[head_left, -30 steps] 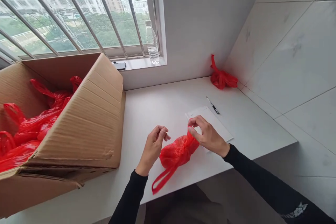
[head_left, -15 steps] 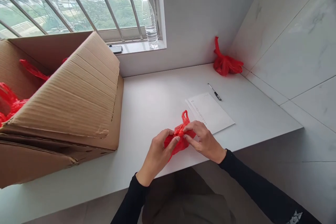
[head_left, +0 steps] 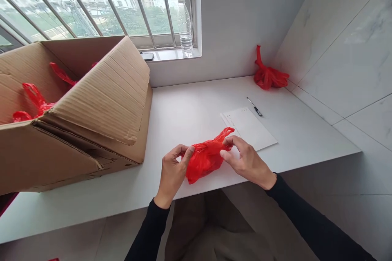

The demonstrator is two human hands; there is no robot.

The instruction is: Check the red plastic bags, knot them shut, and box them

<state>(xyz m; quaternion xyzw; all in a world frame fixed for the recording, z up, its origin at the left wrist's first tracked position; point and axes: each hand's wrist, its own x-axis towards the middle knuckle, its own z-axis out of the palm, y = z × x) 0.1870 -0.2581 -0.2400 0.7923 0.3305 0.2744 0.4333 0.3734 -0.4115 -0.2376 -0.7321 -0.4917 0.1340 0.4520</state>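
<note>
A red plastic bag (head_left: 206, 164) sits bunched at the front edge of the white table, one handle loop sticking up to the right. My left hand (head_left: 175, 169) pinches its upper left side between thumb and fingers. At the right end, my right hand (head_left: 245, 161) has its fingers curled on the plastic near the loop, the thumb a little apart from them. What the bag contains cannot be made out. Just behind my right hand lies a white sheet or pad of paper (head_left: 255, 130) with a printed or written line.
An open cardboard box (head_left: 101, 102) with red plastic bags (head_left: 36, 98) inside stands on the left. Another tied red bag (head_left: 269, 77) rests in the far right corner. A pen (head_left: 255, 107) lies behind the paper. A water bottle (head_left: 184, 28) and a phone (head_left: 147, 56) occupy the windowsill.
My hands have moved apart, and the gathered top of the bag is now spread wider between them. The view has shifted slightly left, showing more of the box.
</note>
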